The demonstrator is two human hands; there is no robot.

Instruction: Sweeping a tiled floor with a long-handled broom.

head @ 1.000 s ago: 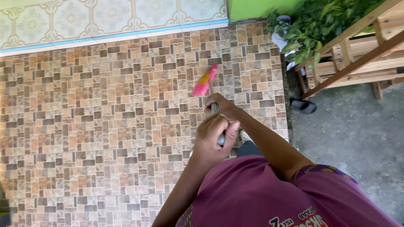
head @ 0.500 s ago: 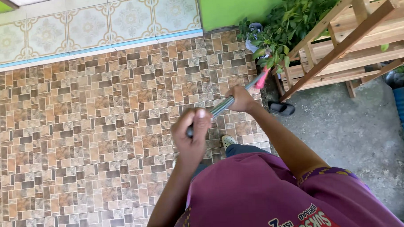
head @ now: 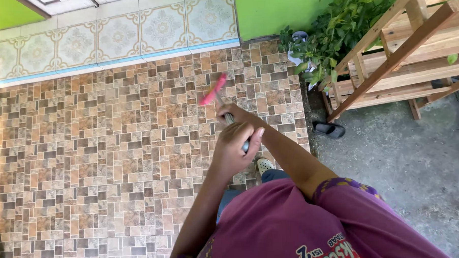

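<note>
Both my hands grip the metal handle of a broom. My left hand wraps the near end of the handle. My right hand holds it farther down, mostly hidden behind the left. The pink broom head rests on the brown patterned tile floor ahead of me, blurred. One of my light shoes shows just below the hands.
A wooden rack with green leafy plants stands at the right. A dark sandal lies on grey concrete beside the tiles. A pale ornate tile band and green wall run along the far edge.
The broom head has swung from the right, near the plants, back left onto the tiles. Both hands moved with it, drawing closer together.
</note>
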